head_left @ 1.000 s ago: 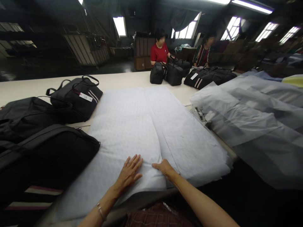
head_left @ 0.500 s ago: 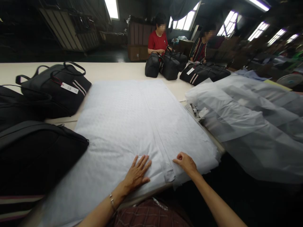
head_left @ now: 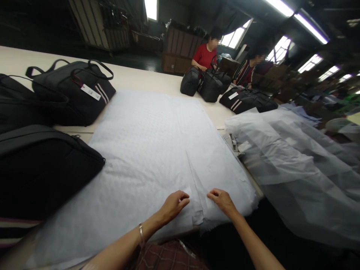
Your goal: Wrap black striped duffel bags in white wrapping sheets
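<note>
A stack of thin white sheets (head_left: pixel 146 150), soft and slightly wrinkled, covers the near part of the table. A long slit-like overlap runs through it toward me, between my hands. My left hand (head_left: pixel 174 205) has its thumb and fingers drawn together in a pinch at the sheet left of this overlap. On the other side, my right hand (head_left: pixel 223 201) pinches the sheet between thumb and forefinger. How much of the sheet each pinch takes in is hard to see. A bracelet (head_left: pixel 141 232) circles my left wrist.
Black bags (head_left: pixel 73 93) stand along the left, one with a white tag (head_left: pixel 90 92). Translucent plastic sheets (head_left: pixel 281 150) hang over the right side. Beyond the stack, a person in red (head_left: pixel 205 56) and a person in stripes (head_left: pixel 244 71) are beside more black bags (head_left: pixel 209 86).
My left hand has gone from lying flat with spread fingers to a pinch, further right near the overlap. The right hand stays nearly in place. My view has tilted slightly.
</note>
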### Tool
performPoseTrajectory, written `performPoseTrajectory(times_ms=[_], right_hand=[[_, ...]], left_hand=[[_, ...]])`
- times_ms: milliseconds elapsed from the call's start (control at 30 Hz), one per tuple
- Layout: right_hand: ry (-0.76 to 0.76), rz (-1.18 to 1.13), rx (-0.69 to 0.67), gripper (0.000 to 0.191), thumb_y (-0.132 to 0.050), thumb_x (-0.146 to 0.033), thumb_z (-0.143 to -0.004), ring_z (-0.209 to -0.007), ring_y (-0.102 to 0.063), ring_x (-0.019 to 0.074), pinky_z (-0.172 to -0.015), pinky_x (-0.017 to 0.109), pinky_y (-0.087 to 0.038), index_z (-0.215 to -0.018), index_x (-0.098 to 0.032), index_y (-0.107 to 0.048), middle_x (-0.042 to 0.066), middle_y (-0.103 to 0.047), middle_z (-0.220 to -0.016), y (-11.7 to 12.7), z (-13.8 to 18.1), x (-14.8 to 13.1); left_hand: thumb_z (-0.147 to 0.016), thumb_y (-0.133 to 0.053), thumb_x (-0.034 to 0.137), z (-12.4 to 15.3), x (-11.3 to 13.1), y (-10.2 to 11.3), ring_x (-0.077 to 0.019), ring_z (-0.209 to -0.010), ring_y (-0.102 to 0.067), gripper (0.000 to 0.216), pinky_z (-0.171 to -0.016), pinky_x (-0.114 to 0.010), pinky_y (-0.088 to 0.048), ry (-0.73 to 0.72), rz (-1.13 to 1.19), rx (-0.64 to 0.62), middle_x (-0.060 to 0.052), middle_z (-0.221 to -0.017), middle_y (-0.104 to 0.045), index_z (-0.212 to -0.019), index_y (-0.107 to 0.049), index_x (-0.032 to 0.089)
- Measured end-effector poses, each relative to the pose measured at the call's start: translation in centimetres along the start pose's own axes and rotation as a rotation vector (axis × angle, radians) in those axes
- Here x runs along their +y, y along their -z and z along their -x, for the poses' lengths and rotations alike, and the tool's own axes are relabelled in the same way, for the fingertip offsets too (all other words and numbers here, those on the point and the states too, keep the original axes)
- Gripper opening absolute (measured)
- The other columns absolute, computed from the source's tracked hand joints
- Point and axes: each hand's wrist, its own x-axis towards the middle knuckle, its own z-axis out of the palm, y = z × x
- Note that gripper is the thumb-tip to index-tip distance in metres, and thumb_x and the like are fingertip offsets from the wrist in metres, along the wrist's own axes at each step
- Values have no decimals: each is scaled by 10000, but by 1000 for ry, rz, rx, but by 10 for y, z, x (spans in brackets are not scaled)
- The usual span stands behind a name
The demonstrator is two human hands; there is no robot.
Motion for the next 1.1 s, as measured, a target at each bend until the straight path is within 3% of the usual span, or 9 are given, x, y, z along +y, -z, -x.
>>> performPoseTrajectory(times_ms=[167,300,433,567,767,833,900,967,1100], right_hand=[[149,47,-30,349,-524,-487,-843,-698,-598,173,-649,252,-423,-719,-200,-679,-1,-656,-687,22,-2,-44],[301,168,-1,308,-486,-414,-910,-750,-617,175,-700,258,-441,-823,-208,-697,26,-692,-796,6,-11,-77],[348,238,-44,188,-558,-307,-889,-807,-607,178,-745,262,-419,-807,-220,-704,46,-689,-862,-36,-14,-86],[381,267,-123,142,-612,-274,-866,-777,-601,169,-723,254,-412,-768,-223,-701,37,-673,-818,-63,-7,-76],[352,200,-145,207,-578,-376,-889,-779,-625,165,-728,251,-462,-829,-228,-710,19,-690,-834,-62,-13,-56],[323,178,-89,280,-513,-410,-922,-875,-641,183,-811,277,-481,-964,-217,-710,50,-704,-962,-61,-20,-53],[295,171,7,413,-443,-425,-950,-1140,-576,235,-991,353,-427,-1227,-176,-623,117,-628,-1250,-65,-29,-52],[275,185,83,559,-407,-440,-962,-1380,-367,271,-1132,437,-283,-1434,-143,-435,148,-417,-1496,-74,-37,-54],[251,273,75,637,-366,-461,-977,-1490,-115,273,-1191,504,-92,-1526,-152,-277,112,-189,-1611,-95,-51,-64]], left_hand=[[-898,-400,587,-57,30,-3,-246,-993,-628,513,-716,-317,-538,156,280,-45,-133,-1121,-643,-1062,-598,143],[-824,-462,720,-69,34,10,-244,-1043,-604,631,-697,-296,-548,202,381,-116,-128,-1195,-601,-1112,-558,167],[-723,-713,442,-43,11,17,-212,-874,-628,571,-620,-269,-534,308,351,-100,-74,-969,-643,-1162,-483,158],[-678,-629,127,-14,-14,7,-140,-555,-570,428,-516,-237,-476,403,277,-57,41,-668,-595,-1071,-465,156],[-655,-587,21,-3,-18,-12,-120,-457,-537,333,-474,-216,-389,397,148,22,72,-593,-587,-926,-489,187],[-694,-598,67,0,-18,-15,-126,-471,-545,301,-486,-224,-394,393,127,43,70,-608,-585,-941,-480,192],[-737,-619,146,4,-18,-18,-134,-498,-549,281,-495,-233,-397,394,105,73,63,-643,-575,-968,-467,195],[-746,-632,178,9,-20,-21,-140,-530,-549,306,-508,-239,-398,395,78,99,57,-677,-558,-997,-458,196],[-713,-595,66,13,-21,-28,-156,-635,-571,350,-597,-244,-415,389,21,131,49,-692,-541,-1003,-449,196]])
